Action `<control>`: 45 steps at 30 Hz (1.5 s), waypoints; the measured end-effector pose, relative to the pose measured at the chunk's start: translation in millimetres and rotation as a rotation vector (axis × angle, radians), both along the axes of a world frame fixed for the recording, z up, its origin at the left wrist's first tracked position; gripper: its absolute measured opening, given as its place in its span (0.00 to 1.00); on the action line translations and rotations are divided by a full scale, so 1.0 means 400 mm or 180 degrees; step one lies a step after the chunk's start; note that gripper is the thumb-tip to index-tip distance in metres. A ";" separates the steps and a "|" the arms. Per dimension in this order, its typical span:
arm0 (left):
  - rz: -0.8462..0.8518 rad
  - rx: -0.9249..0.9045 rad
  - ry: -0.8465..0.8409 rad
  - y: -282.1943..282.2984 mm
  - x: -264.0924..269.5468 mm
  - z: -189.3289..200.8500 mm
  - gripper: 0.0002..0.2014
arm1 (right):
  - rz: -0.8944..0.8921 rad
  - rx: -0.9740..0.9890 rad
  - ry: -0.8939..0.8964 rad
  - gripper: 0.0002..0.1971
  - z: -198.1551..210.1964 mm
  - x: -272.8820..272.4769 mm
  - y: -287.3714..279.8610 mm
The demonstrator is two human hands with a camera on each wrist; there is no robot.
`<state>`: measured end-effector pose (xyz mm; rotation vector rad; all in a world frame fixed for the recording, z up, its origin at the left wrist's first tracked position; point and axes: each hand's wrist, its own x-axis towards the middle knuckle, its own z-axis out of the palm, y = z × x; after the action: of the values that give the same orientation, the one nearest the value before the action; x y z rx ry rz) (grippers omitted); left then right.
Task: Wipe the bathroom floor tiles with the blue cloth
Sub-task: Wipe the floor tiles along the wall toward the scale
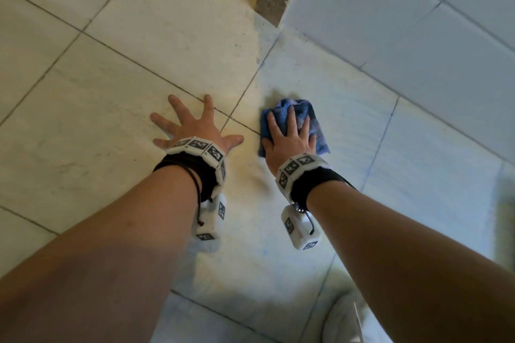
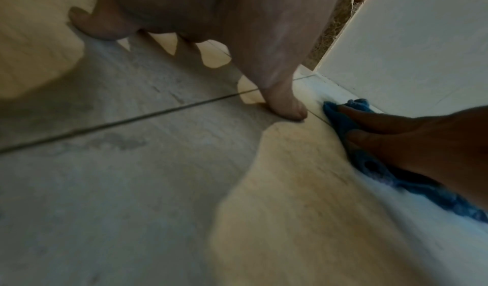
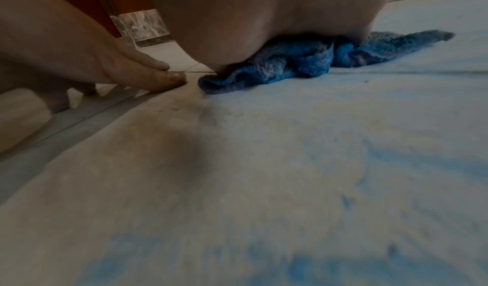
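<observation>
The right hand (image 1: 289, 139) presses the bunched blue cloth (image 1: 295, 117) flat-fingered onto the floor tiles (image 1: 362, 125) (left hand (image 1: 192, 131) splayed, empty, bracing beside), so uneven pressure may leave streaks.

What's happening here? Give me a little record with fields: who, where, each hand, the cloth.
who: a person, bare forearms, marker bands on both wrists
where: pale tiled floor beside a white tiled wall
left hand: fingers spread, flat on the floor, holding nothing
right hand: pressed flat on the crumpled blue terry cloth
cloth: bunched under the palm, on the floor, apart from the left hand
</observation>
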<state>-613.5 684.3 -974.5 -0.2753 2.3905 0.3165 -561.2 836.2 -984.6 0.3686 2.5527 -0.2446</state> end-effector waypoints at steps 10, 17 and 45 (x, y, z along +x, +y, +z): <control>-0.0083 -0.0070 0.0188 -0.001 0.012 -0.004 0.53 | 0.0281 -0.0003 -0.0055 0.30 0.009 0.117 0.001; -0.0141 -0.0094 0.0315 0.000 0.039 -0.021 0.50 | 0.0188 -0.0031 0.0030 0.29 0.003 0.130 -0.003; -0.0335 0.0011 0.0178 0.004 0.063 -0.004 0.42 | 0.0083 -0.0092 -0.0389 0.33 0.034 0.152 -0.050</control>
<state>-588.5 686.1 -976.2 -0.1402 2.4487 0.2830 -500.3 816.1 -971.1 0.3290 2.4298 -0.2417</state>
